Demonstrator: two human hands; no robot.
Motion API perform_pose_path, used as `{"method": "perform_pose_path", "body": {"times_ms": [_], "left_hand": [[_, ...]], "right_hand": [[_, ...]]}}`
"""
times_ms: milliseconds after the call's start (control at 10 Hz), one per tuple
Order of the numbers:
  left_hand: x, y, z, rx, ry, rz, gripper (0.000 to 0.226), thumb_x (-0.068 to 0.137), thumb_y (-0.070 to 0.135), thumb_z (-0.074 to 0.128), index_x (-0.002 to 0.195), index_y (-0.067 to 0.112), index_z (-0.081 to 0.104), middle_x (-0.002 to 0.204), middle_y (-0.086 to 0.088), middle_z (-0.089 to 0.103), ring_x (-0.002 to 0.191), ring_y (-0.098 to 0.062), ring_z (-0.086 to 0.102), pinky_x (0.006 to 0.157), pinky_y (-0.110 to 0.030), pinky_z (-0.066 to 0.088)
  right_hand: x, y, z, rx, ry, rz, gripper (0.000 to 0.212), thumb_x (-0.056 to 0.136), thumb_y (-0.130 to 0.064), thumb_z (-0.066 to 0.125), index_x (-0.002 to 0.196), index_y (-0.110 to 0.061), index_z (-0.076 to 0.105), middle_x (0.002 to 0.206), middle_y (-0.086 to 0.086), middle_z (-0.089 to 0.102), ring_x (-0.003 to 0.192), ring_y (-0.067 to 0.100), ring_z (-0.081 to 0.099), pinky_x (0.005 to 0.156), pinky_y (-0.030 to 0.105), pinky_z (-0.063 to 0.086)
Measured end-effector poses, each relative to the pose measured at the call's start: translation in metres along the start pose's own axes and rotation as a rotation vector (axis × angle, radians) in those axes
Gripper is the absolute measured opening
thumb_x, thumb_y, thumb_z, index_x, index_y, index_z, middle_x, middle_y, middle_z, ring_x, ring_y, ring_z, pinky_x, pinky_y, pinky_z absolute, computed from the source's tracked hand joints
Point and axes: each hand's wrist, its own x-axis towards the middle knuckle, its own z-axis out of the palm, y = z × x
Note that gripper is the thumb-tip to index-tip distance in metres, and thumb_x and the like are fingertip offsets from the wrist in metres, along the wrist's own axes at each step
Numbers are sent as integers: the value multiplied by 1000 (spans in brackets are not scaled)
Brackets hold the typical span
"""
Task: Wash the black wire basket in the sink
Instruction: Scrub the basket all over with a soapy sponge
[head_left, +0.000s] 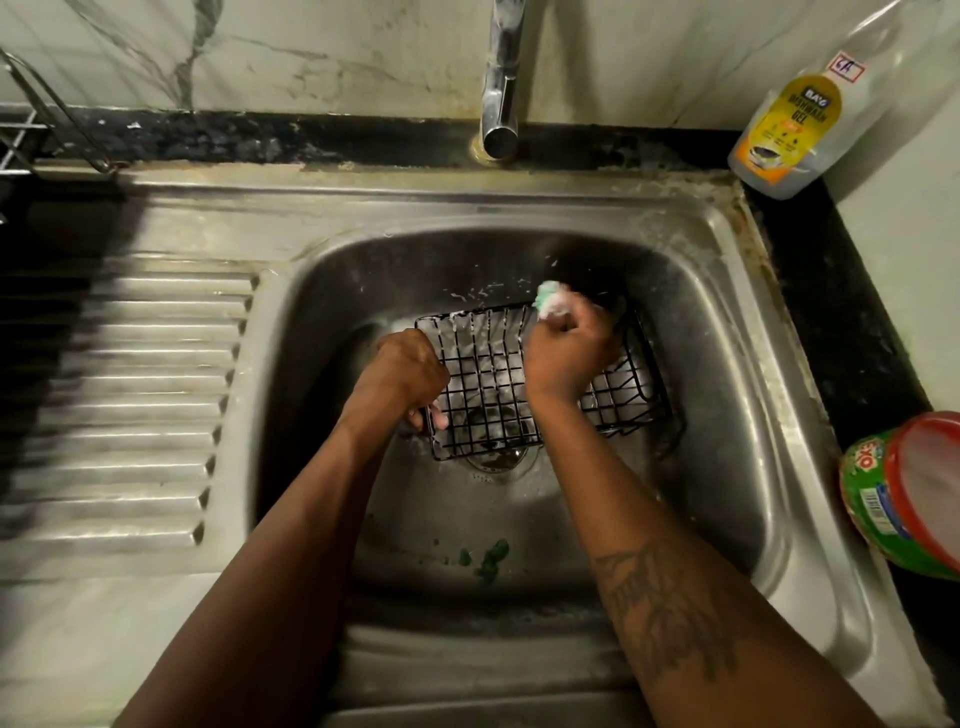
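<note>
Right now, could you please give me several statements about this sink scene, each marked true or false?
1. The left hand grips the black wire basket at its left end. True.
2. The right hand holds a soapy green-and-white scrubber at the basket's far edge. True.
3. Water streams from the tap onto the basket. False: no stream shows below the spout.
4. The dishwash gel bottle lies inside the sink. False: it is on the dark counter at the back right corner, outside the basin.
5. The basket is over the drain. True.
</note>
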Motion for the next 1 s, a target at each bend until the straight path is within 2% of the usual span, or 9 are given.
{"method": "perform_pose_path", "body": {"times_ms": [100,300,400,500,600,700,800,900,1000], "left_hand": [[-3,-1,-2,19,-32,12,22,98,17,53,89,0,65,64,-8,73,50,-20,72,44,-24,55],[0,0,-4,44,-59,29,22,98,17,52,90,0,64,67,-12,74,51,-23,72,44,-27,56],[-1,-1,-3,48,-46,34,22,97,17,53,89,0,65,65,-11,73,49,-22,71,41,-25,53],[0,-5,-2,39,-19,68,23,97,19,54,83,4,65,56,-6,71,47,-20,70,37,-22,49],[1,-5,-2,75,-45,66,23,97,18,54,82,4,64,61,-8,73,50,-20,72,38,-23,50],[8,0,-1,136,-172,-3,26,101,10,51,80,1,64,66,-11,74,54,-20,73,47,-29,57],[6,-1,0,97,-163,9,22,101,10,51,87,-1,64,61,-10,73,51,-21,72,52,-33,61],[7,-1,-2,69,-131,33,19,100,16,57,92,1,67,64,-8,74,54,-21,73,53,-32,61],[2,-1,-3,85,-149,4,18,99,16,58,90,2,67,63,-6,74,53,-18,72,48,-26,57]], "right_hand": [[-23,-5,9,-37,-148,-185,30,77,13,66,101,0,77,104,14,69,90,14,63,78,-5,40],[4,3,-9,-171,-334,-289,29,80,11,63,104,1,76,105,15,69,89,19,64,78,-10,31],[18,8,-20,-247,-268,-306,32,75,12,63,100,-3,76,99,13,70,82,17,62,73,-1,38],[45,15,-28,-294,-47,-205,32,68,8,57,91,-6,74,87,15,71,74,30,66,67,26,48],[50,18,-31,-325,20,-178,33,69,7,54,92,-6,75,87,17,72,77,33,66,68,23,43],[26,7,-23,-331,-124,-83,34,76,6,64,104,-9,75,101,12,70,85,25,67,64,8,38],[-9,-6,-3,-214,-448,-51,35,82,5,68,113,-12,73,106,1,64,85,15,65,58,7,46],[-49,-20,19,-246,-688,-319,35,91,6,53,114,-11,74,106,-1,62,85,14,63,70,19,55],[-37,-14,12,-265,-645,-370,35,89,8,54,113,-8,75,105,1,62,83,12,60,70,16,51]]}}
